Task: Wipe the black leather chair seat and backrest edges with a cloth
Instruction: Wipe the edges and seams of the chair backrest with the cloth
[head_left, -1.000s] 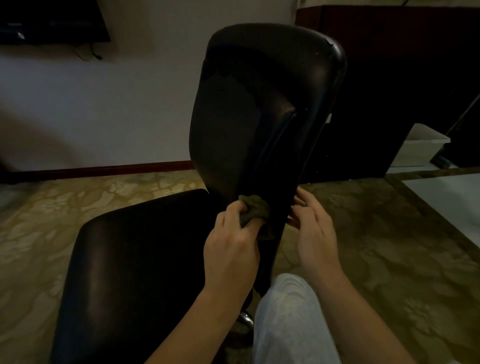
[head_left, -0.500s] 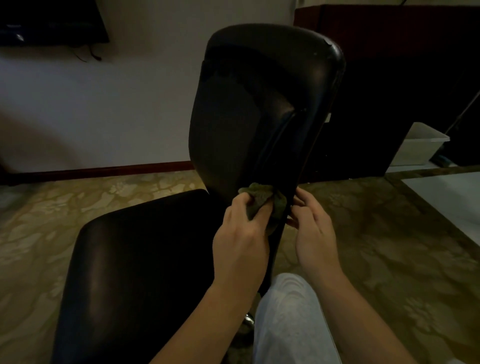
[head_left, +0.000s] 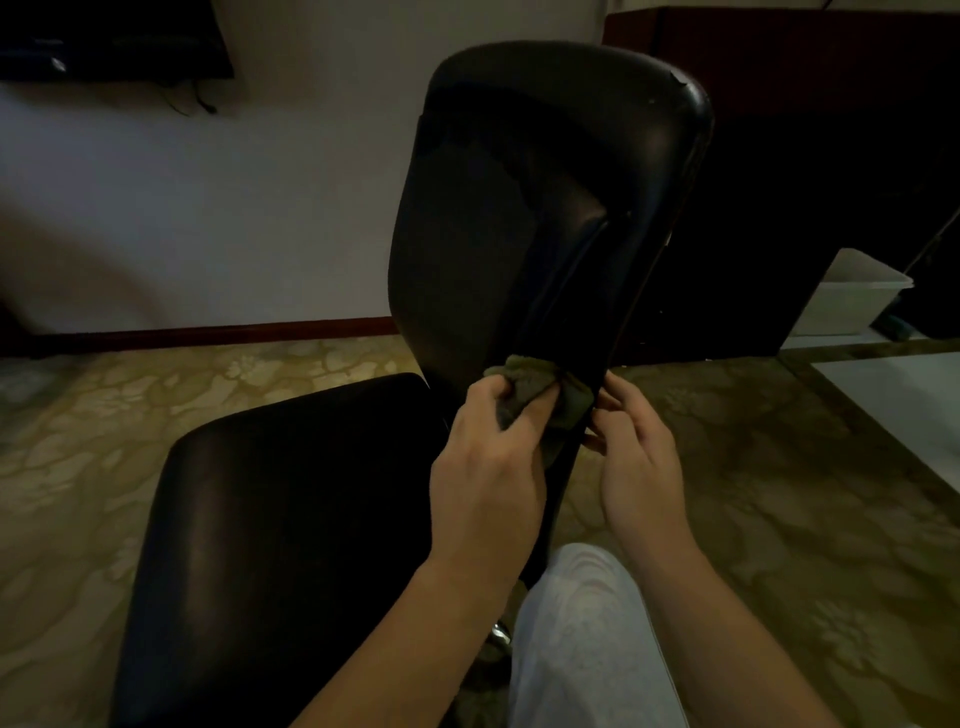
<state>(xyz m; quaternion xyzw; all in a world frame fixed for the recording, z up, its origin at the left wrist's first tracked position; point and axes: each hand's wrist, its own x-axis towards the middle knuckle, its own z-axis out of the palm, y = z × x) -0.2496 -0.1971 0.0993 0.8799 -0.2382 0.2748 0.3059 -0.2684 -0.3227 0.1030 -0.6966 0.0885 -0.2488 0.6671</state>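
Your left hand (head_left: 485, 467) bunches the cloth (head_left: 540, 392) against the backrest (head_left: 545, 218) edge to scrub it; your right hand (head_left: 641, 457) grips that edge, steadying the chair.

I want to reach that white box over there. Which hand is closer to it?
Right. The right hand holds the backrest edge, on the white plastic bin's side; the left hand grips the cloth farther away.
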